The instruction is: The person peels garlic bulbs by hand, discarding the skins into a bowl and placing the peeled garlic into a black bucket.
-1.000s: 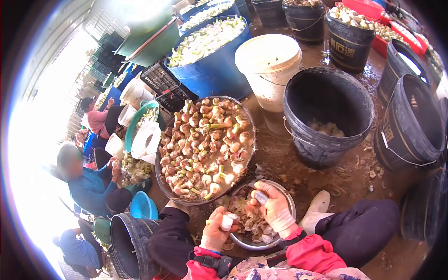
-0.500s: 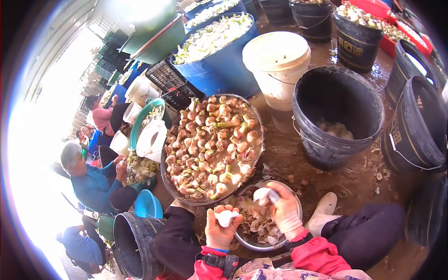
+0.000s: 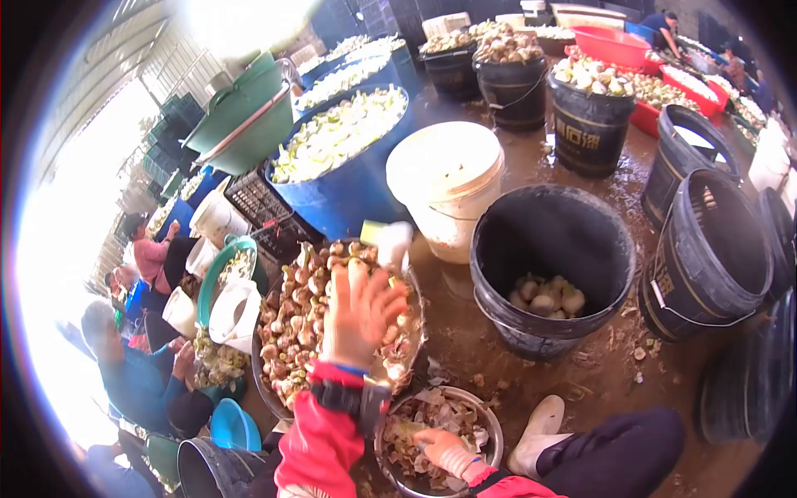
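As light floods the left side of a packed work shed, a worker in red sleeves stretches the left hand (image 3: 357, 315), fingers spread and palm empty, over a pan (image 3: 270, 390) heaped with garlic (image 3: 295, 332). Just beyond the fingertips, at 12 to 1 o'clock, a pale object (image 3: 394, 246) blurs over the pan's far edge; whether it touches the fingers cannot be told.

At 5 o'clock from that hand, the right hand (image 3: 447, 452) rests low at the bowl (image 3: 498, 436), among papery scraps (image 3: 452, 415). Its fingers point toward the bowl's far left side, and whether they grip anything cannot be seen.

With the clock kept centered on the left hand, a black bucket (image 3: 531, 334) stands near 3 o'clock, pale bulbs (image 3: 548, 296) at its bottom. A white bucket (image 3: 452, 224) stands at 1 o'clock, beside a blue tub (image 3: 349, 195) at 12, brimming with whitish-green pieces (image 3: 344, 129). A boot (image 3: 535, 436) is planted at 4 o'clock, and a blue basin (image 3: 235, 425) sits between 7 and 8. Between 8 and 9 o'clock, a person in teal (image 3: 137, 373) is seated; farther back, between 9 and 10, is another in pink (image 3: 151, 253).
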`<state>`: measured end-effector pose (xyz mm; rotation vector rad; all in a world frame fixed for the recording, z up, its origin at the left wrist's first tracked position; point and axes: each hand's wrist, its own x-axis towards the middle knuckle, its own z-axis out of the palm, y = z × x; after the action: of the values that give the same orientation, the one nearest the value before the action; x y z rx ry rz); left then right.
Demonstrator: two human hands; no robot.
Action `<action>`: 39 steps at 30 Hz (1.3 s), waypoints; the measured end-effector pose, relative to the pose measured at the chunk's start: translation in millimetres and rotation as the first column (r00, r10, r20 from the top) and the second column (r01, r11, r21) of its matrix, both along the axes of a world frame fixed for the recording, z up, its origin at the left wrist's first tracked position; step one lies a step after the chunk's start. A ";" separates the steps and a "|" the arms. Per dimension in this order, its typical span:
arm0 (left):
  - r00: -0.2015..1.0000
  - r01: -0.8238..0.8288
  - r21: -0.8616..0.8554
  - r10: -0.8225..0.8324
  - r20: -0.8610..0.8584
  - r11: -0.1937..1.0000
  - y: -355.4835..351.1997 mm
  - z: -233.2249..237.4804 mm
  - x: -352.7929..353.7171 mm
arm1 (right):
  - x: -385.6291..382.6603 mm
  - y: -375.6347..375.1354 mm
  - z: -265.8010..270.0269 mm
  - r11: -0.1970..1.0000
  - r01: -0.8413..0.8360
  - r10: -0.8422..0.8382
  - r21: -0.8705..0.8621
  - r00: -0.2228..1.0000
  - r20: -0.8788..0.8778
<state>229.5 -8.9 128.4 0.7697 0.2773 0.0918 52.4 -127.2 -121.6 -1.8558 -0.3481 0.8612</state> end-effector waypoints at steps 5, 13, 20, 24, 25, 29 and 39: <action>0.957 0.288 0.891 -0.114 -0.265 0.352 70.5 -99.7 39.0 | 26.6 -8.9 48.2 0.998 0.062 -0.069 -0.033 0.940 -0.335; 0.601 0.648 0.357 0.164 -0.782 -0.672 56.0 -213.4 30.0 | 28.4 -2.8 41.1 0.991 0.133 -0.130 -0.023 0.889 -0.439; 0.836 0.548 0.833 -0.050 -0.546 0.076 99.6 -163.3 -12.8 | 9.2 3.4 5.0 0.917 0.371 -0.345 0.148 0.922 -0.176; 0.877 0.337 0.622 0.006 -0.481 0.707 106.7 -115.6 -78.8 | 15.8 0.2 18.3 0.893 0.413 -0.353 0.177 0.889 -0.293; 0.869 0.347 0.573 -0.024 -0.494 0.742 106.1 -109.3 -95.6 | 16.1 -0.2 21.6 0.890 0.419 -0.348 0.177 0.878 -0.328; 0.770 0.571 0.750 0.099 -0.630 0.333 100.3 -130.1 -128.7 | 8.0 0.6 24.1 0.915 0.373 -0.314 0.153 0.898 -0.310; 0.307 0.906 0.254 0.112 -0.945 -0.339 89.7 -210.5 -11.8 | 23.5 -8.9 40.3 0.955 0.294 -0.268 0.029 0.902 -0.338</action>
<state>217.6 80.8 -82.0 2.5336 0.5886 -1.3051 75.9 -136.1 -81.4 -1.6015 0.0956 0.9231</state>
